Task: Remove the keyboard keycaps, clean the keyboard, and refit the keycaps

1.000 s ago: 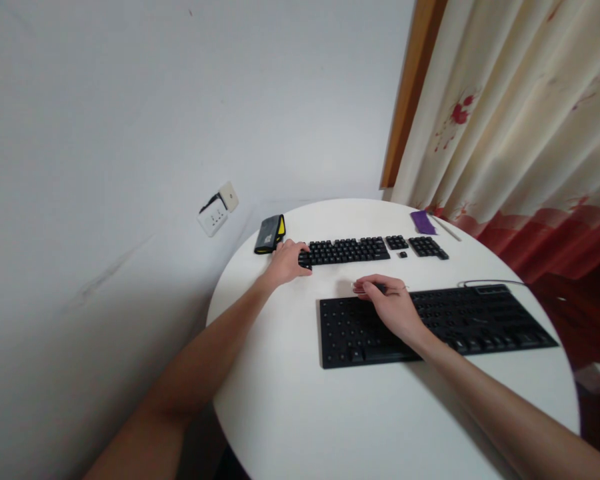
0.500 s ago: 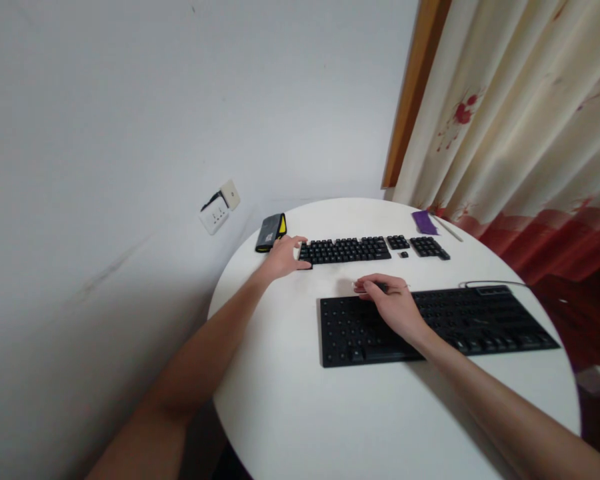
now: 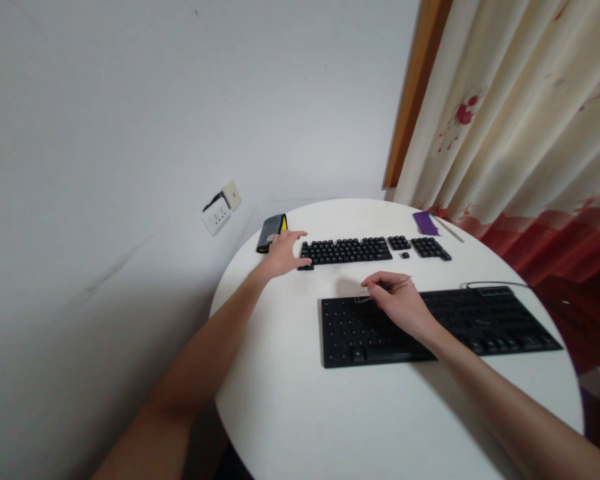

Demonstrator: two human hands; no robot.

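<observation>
My right hand (image 3: pixel 403 303) is closed around a wire keycap puller (image 3: pixel 364 299), whose thin metal loops stick out over the upper left of the black keyboard (image 3: pixel 337 357). Bare switch stems show across much of the keyboard's left part, and my hand and forearm hide some of its middle. My left hand (image 3: pixel 281 255) is spread at the left end of a block of loose black keycaps (image 3: pixel 347 251), laid out in rows. Its thumb is at the lower left keycaps; whether it presses on them I cannot tell. Nothing shows in its grasp.
Smaller keycap groups (image 3: pixel 430 248) and a single keycap (image 3: pixel 405 255) lie right of the main block. Behind my left hand is a grey-and-yellow pouch (image 3: pixel 269 230). A purple cloth (image 3: pixel 425 223) and a pale stick (image 3: pixel 450 229) lie at the back right. The keyboard's cable (image 3: pixel 497 283) runs rightward.
My right hand has moved slightly right, and the puller's wire loops now show more clearly over the keyboard. My left hand stays at the same keycaps, its thumb slightly higher.
</observation>
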